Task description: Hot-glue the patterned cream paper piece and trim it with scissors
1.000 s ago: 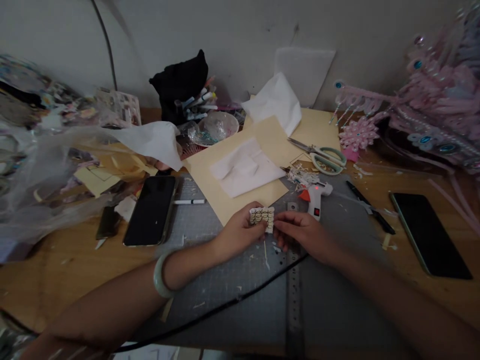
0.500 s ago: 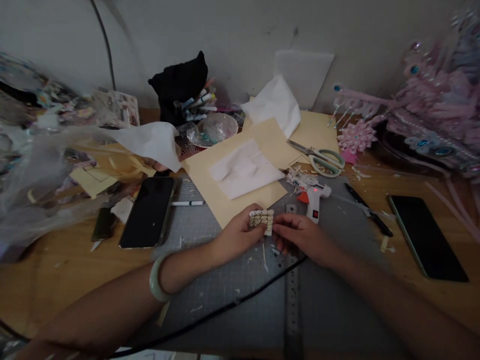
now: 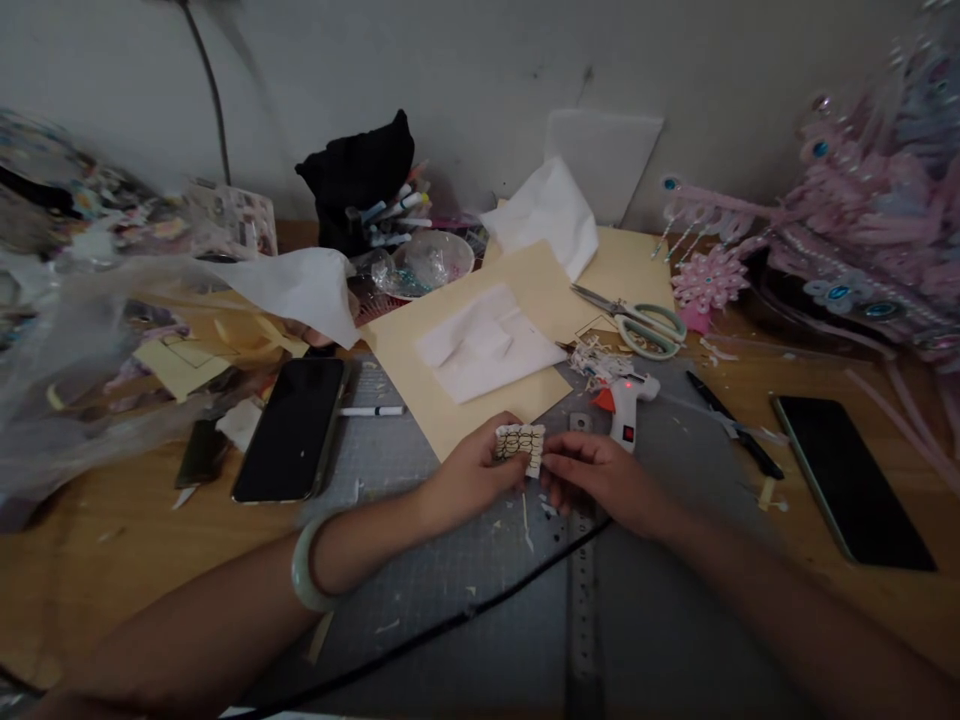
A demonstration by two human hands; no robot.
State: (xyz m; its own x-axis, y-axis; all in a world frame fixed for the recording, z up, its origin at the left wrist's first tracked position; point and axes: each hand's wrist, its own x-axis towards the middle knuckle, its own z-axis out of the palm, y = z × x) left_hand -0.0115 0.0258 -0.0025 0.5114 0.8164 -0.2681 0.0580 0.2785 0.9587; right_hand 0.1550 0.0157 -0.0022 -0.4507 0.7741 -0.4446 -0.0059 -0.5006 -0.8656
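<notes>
Patterned paper piece (image 3: 520, 442): your left hand (image 3: 472, 472) and right hand (image 3: 592, 475) both pinch it, unchanged over the last second. Only the view shifted slightly; the glue gun (image 3: 624, 402) lies just beyond.

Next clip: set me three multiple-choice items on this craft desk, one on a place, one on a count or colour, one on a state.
1. Where do the scissors lie?
A. on the tan sheets behind the glue gun
B. on the left phone
C. under the metal ruler

2. How many phones with dark screens lie flat on the desk?
A. one
B. two
C. four

3. How is the small patterned paper piece held?
A. lying loose on the mat
B. pinched between both hands
C. clamped in the scissors

Answers:
1 A: the green-handled scissors rest on the tan sheets, beyond the glue gun.
2 B: one phone lies left of the cutting mat, another at the right.
3 B: the left hand and right hand each grip an edge.
</notes>
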